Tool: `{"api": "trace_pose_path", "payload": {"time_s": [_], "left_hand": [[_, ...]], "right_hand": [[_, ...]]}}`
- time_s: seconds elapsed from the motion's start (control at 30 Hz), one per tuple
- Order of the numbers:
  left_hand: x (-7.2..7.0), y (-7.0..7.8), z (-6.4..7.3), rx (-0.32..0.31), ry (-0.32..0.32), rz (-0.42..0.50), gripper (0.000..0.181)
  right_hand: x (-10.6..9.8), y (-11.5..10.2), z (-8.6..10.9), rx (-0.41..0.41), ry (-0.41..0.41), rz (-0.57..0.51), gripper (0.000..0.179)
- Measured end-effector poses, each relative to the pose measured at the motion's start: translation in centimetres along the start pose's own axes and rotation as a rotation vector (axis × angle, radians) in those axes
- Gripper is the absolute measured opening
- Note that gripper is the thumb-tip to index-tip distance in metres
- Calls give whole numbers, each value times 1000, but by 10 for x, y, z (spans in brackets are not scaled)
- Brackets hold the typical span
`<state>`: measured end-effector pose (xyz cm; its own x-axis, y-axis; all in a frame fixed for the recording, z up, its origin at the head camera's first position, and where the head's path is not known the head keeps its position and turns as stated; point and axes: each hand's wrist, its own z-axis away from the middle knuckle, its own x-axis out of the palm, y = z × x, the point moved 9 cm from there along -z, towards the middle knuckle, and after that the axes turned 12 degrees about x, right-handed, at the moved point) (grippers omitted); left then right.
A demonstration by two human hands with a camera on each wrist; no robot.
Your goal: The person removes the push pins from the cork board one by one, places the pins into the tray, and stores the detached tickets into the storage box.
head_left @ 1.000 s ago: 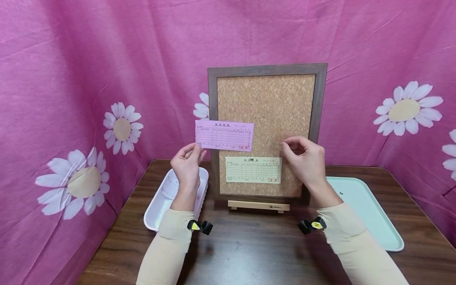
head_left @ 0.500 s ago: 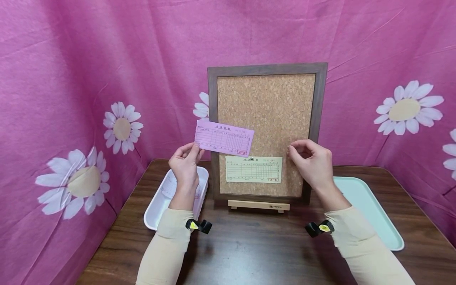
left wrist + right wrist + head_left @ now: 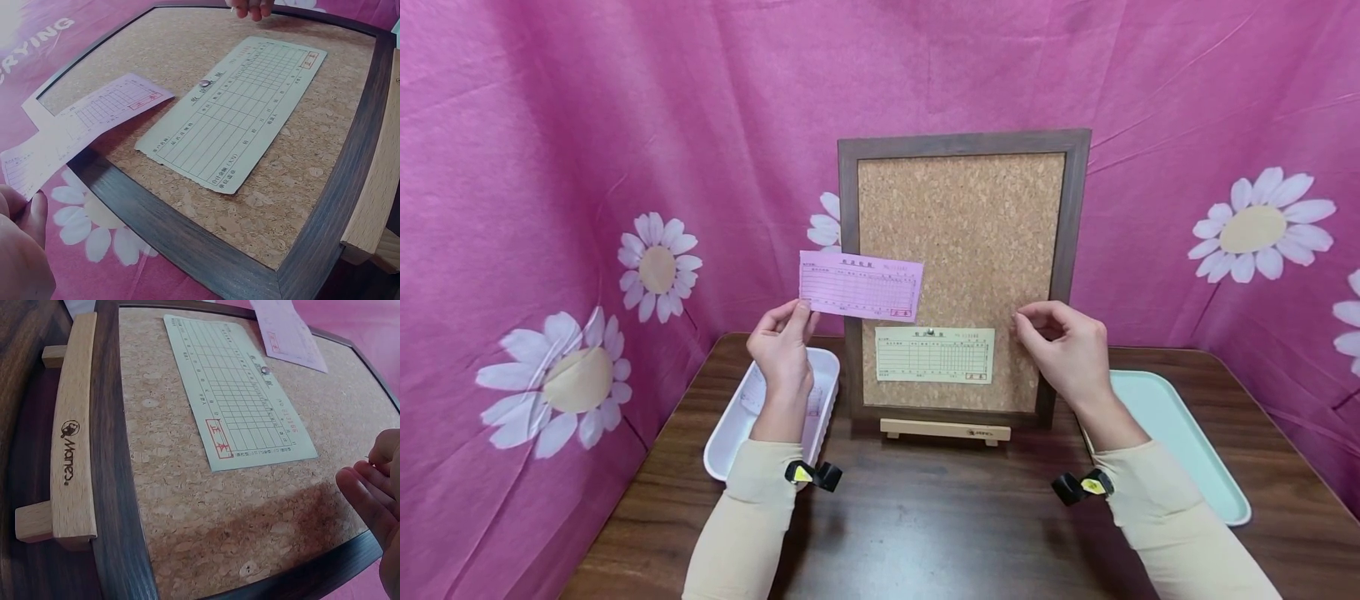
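Note:
My left hand (image 3: 781, 343) pinches a pink receipt slip (image 3: 861, 287) by its lower left corner, in front of the corkboard's left edge. The slip stands off the board, as the left wrist view shows. Lower on the corkboard (image 3: 958, 225) hangs a pale green receipt slip (image 3: 934, 357), held by a silver thumbtack (image 3: 265, 370) at its top middle. My right hand (image 3: 1066, 346) is to the right of the green slip, thumb and forefinger pinched together. A thin metal point (image 3: 369, 459), seemingly a thumbtack's, shows between those fingertips; its head is hidden.
The dark-framed board leans on a small wooden easel (image 3: 945, 431). A white tray (image 3: 718, 450) with slips in it stands on the left, partly behind my left forearm. On the right lies a mint green tray (image 3: 1195, 450), partly covered by my right arm.
The pink slip tilted down to the right, then levelled again, and moved slightly left with my left hand. My right hand has shifted right and a little down, away from the green slip.

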<state>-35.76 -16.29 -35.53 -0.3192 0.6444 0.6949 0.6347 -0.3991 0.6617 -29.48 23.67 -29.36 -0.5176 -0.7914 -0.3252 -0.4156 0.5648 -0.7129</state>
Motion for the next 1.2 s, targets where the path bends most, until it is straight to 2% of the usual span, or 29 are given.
{"api": "trace_pose_path", "payload": {"time_s": [0.27, 0.5, 0.7, 1.2], "left_hand": [[-9, 6, -5, 16, 17, 13, 30], [-17, 15, -9, 55, 27, 13, 27], [-26, 21, -13, 87, 52, 15, 26], [-52, 41, -22, 155, 85, 0, 22]], "right_hand": [[-6, 5, 2, -16, -19, 10, 6], [-20, 14, 6, -17, 17, 19, 7], [-27, 20, 8, -4, 15, -13, 8], [-45, 38, 13, 80, 3, -104, 7]]}}
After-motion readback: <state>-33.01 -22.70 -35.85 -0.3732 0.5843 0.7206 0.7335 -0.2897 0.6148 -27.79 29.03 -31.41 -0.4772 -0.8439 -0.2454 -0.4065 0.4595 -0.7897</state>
